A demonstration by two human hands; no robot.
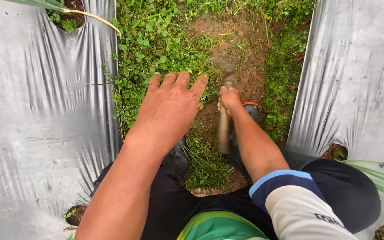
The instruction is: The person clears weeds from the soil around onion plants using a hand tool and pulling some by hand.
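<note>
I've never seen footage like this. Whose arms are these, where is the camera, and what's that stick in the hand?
The single picture comes from a camera worn on a person's head, looking down at their own arms and legs. The left hand is spread open, holding nothing, above a strip of weeds and bare soil. The right hand grips the wooden handle of a small digging tool; its head is blurred against the soil. Silvery plastic sheeting covers the raised beds on both sides, with planting holes cut in it.
</note>
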